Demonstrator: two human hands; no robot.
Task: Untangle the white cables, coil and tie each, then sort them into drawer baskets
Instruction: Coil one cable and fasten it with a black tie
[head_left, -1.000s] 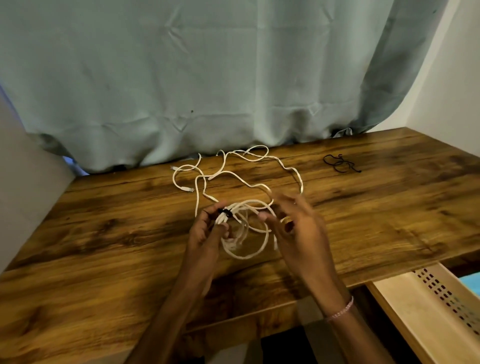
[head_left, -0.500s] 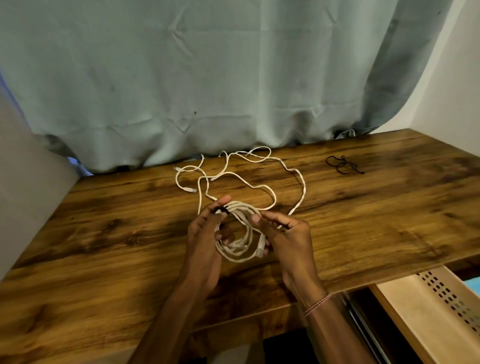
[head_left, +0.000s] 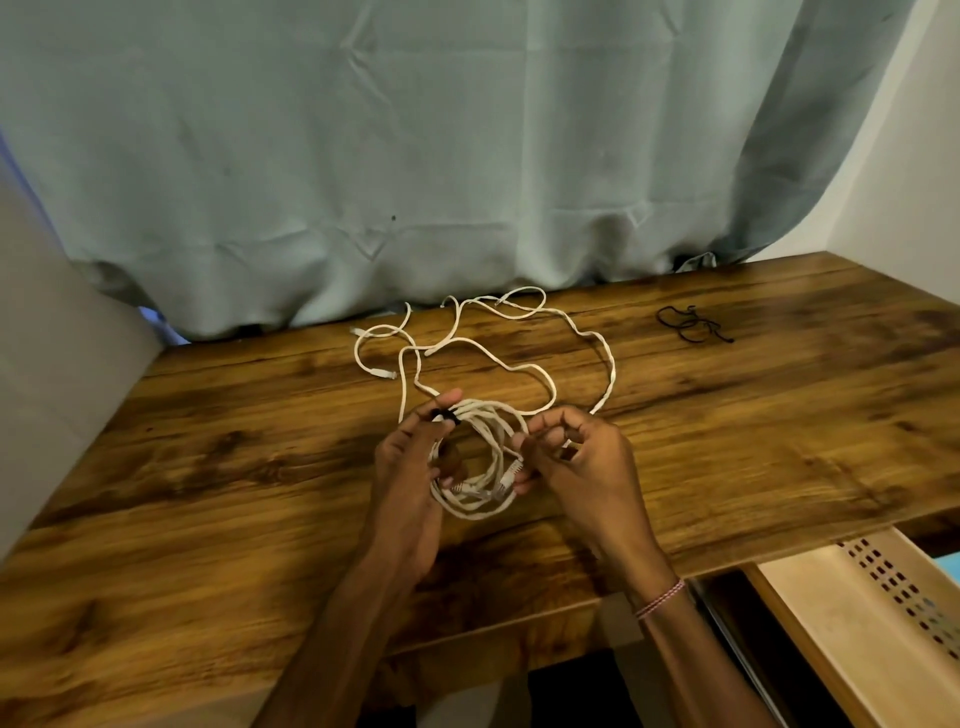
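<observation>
A coiled white cable (head_left: 485, 457) hangs between my hands just above the wooden table (head_left: 234, 457). My left hand (head_left: 410, 467) pinches the coil's top left, where a small black tie (head_left: 447, 415) wraps the strands. My right hand (head_left: 576, 462) grips the coil's right side with its fingertips, near the plug ends. Behind the coil, loose white cable (head_left: 498, 353) lies in tangled loops on the table toward the curtain.
Thin black ties (head_left: 691, 325) lie on the table at the back right. A beige perforated drawer basket (head_left: 872, 623) sits open below the table's front right edge. A grey-green curtain (head_left: 415, 156) hangs behind the table.
My right hand has closed in on the coil's right side and now grips it; one second ago its fingers were spread over the coil. The left hand has kept its pinch at the tie.
</observation>
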